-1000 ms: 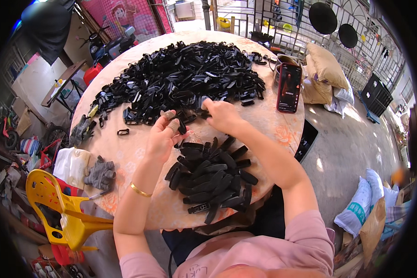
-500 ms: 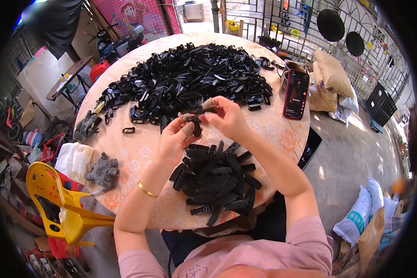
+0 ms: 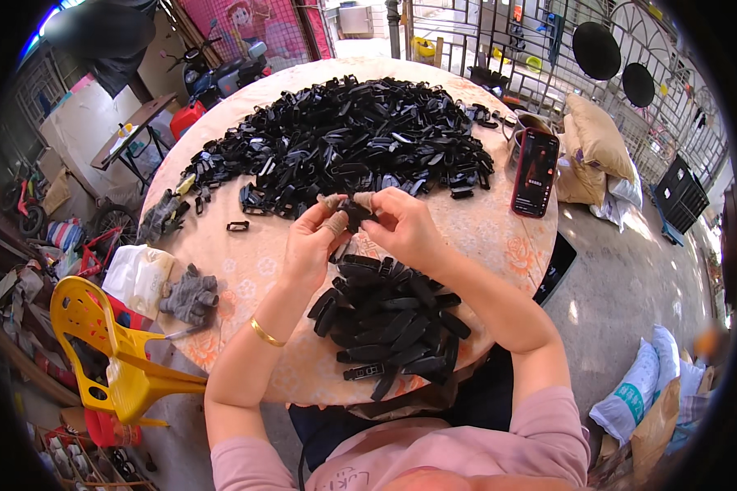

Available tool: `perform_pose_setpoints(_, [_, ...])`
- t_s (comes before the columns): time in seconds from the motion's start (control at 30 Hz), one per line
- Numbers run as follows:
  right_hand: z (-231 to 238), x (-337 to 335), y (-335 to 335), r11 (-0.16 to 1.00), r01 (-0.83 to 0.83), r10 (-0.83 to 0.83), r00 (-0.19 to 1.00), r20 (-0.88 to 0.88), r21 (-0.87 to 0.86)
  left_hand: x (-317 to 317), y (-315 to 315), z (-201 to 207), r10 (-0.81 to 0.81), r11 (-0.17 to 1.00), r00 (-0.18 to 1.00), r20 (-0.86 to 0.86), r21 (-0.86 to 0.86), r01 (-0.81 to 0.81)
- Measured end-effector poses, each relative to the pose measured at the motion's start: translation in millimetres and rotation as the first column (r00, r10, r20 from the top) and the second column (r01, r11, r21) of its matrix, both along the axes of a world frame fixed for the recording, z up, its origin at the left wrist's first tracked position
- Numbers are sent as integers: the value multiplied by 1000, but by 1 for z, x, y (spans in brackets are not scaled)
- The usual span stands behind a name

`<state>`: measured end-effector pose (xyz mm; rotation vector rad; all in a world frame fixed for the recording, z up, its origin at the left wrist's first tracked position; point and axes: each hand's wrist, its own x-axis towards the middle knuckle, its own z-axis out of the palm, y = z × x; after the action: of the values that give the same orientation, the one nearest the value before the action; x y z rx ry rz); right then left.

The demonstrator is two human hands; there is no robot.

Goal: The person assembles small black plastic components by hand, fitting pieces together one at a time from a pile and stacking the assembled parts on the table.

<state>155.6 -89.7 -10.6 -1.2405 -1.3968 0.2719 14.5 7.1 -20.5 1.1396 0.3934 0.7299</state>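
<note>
Looking down, we saw the left hand (image 3: pixel 309 243) and the right hand (image 3: pixel 407 230), both closed and gripping one small black piece (image 3: pixel 354 216) between them, while the large black pile (image 3: pixel 352 135) lay just beyond these hands and the smaller black heap (image 3: pixel 395 317) lay on their near side.

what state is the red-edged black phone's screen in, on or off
On: the red-edged, rectangular black phone shows a dark picture with small lit marks on its screen.
</note>
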Motion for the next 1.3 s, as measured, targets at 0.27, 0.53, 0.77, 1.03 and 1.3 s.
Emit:
perform_pose_setpoints(0.27, [-4,-6,-2,983,140,-172,933,316,122,5,-9,-2,-1,988,995,103,-156,18])
perform_pose_setpoints(0.53, [-2,-1,-1,992,-25,19,999,-50,-122,-1,2,10,-71,995,988,140,-54,79])
perform_pose_setpoints(0.77, [-5,-7,-9,995,65,-84,959,272,80,-5,-3,16,-101,976,992,75,201,84])
perform_pose_setpoints(1.03, [10,55,-1,964,-53,155,908,390,-260,-14,-16,53,-144,892,955,-259,384,239])
perform_pose_setpoints(1.3, [-32,94,22,886,430,-148,619,771,-175,2,-38,38,-169,451,863,-476,742,497])
